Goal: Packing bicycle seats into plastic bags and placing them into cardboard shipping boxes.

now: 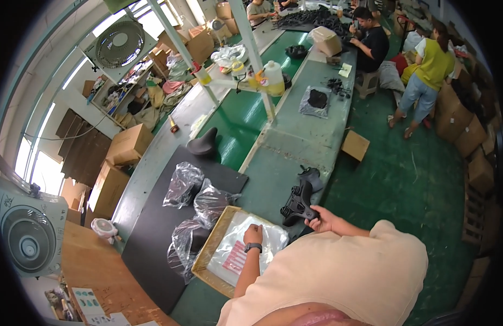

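My right hand [320,221] grips a black bicycle saddle [299,202] by its narrow nose, with its underside parts showing. Just beyond it, a second dark saddle [311,177] rests on the green bench. My left hand [253,234], with a dark watch on the wrist, is closed above a stack of clear plastic bags [230,255] with red print. Its fingertips are hidden, so I cannot make out whether a bag is pinched in them. The bags lie in a shallow cardboard box [203,265]. Left of the box are several saddles in clear bags [184,185].
A black mat [148,239] covers the bench's left part, with an unbagged saddle [203,143] at its far end. A green conveyor belt [235,125] and a post [257,60] stand ahead. An open carton [355,145] is beside the bench. Co-workers [370,43] are farther off.
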A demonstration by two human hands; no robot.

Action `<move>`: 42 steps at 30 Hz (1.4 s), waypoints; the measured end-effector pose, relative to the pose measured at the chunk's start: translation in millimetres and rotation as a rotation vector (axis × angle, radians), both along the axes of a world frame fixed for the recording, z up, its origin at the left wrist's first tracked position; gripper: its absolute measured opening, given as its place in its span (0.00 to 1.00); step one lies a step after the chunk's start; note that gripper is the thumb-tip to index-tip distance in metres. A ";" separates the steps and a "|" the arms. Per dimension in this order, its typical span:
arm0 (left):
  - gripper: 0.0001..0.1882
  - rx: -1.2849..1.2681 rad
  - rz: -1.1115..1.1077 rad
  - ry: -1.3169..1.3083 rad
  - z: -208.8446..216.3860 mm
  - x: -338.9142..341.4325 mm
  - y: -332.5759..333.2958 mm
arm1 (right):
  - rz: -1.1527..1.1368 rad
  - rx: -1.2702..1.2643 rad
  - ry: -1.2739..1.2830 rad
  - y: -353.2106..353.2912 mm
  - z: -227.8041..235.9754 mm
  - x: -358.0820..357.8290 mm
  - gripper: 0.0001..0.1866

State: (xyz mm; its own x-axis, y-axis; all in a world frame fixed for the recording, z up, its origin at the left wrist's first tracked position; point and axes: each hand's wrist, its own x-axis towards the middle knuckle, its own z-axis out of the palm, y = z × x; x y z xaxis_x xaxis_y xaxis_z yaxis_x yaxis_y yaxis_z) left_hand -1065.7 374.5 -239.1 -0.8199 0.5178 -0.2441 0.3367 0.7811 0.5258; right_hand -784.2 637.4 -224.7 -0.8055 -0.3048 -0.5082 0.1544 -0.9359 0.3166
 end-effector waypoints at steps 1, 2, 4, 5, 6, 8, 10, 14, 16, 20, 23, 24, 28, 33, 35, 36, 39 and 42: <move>0.21 -0.050 -0.016 -0.017 -7.6 1.0 4.3 | -0.005 0.093 -0.054 -5.7 9.7 8.1 0.35; 0.21 -0.045 -0.019 -0.022 -16.1 5.6 11.2 | -0.007 0.185 -0.107 -11.7 19.1 13.2 0.34; 0.22 -0.177 0.061 0.011 -29.4 11.6 24.0 | 0.009 0.267 -0.173 -14.5 12.1 19.8 0.30; 0.20 -0.156 0.072 0.009 -35.4 12.1 25.2 | 0.049 0.347 -0.230 -16.6 7.2 22.7 0.27; 0.20 -0.154 0.056 0.011 -42.3 12.1 25.3 | 0.033 0.347 -0.232 -18.9 8.2 21.3 0.27; 0.16 -0.106 0.130 0.041 -53.4 13.4 21.2 | -0.006 0.532 -0.302 -28.9 12.3 19.9 0.21; 0.13 -0.095 0.105 0.064 -57.2 15.8 20.5 | -0.018 0.478 -0.271 -28.6 -3.8 23.6 0.19; 0.13 0.206 0.075 0.154 -80.1 8.7 -5.2 | 0.026 0.565 -0.286 -33.6 -8.6 21.8 0.19; 0.14 0.324 0.285 -0.294 -70.3 10.7 -8.1 | 0.147 0.759 -0.361 -34.5 -10.8 21.3 0.20; 0.14 0.768 0.624 -0.642 -67.3 3.2 -38.3 | 0.171 0.735 -0.258 -42.6 -1.9 2.0 0.22; 0.11 1.023 0.792 -0.888 -47.8 -2.5 -56.6 | 0.147 0.749 -0.252 -42.6 4.0 -20.4 0.22; 0.11 1.011 0.785 -0.878 -35.0 1.0 -63.3 | 0.128 0.755 -0.275 -38.8 5.2 -26.9 0.22; 0.13 1.081 0.699 -0.790 2.0 15.1 -96.8 | 0.307 0.870 -0.137 -22.9 37.6 -32.1 0.25; 0.14 0.812 0.497 -0.527 89.0 50.2 -99.4 | 0.230 0.932 0.177 -50.3 144.3 -41.9 0.27; 0.14 0.736 0.355 -0.432 108.8 58.1 -89.1 | 0.203 0.736 0.381 -60.1 156.1 -55.2 0.29; 0.14 0.729 0.365 -0.431 117.6 64.0 -84.4 | 0.209 0.726 0.382 -69.7 156.5 -64.6 0.29; 0.08 0.623 0.186 -0.421 135.0 73.6 -60.2 | 0.277 0.629 0.481 -95.8 158.2 -80.1 0.26; 0.07 0.635 -0.006 -0.287 101.9 76.2 -53.2 | 0.447 0.515 0.441 -102.5 155.9 -84.1 0.23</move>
State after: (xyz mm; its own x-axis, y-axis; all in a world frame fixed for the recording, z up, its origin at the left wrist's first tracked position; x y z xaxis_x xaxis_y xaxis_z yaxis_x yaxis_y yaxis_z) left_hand -989.5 321.3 -137.3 -0.7652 0.6361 -0.0994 0.1194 0.2919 0.9490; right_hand -868.3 534.9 -68.9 -0.8218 -0.4595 -0.3369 0.5583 -0.7678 -0.3144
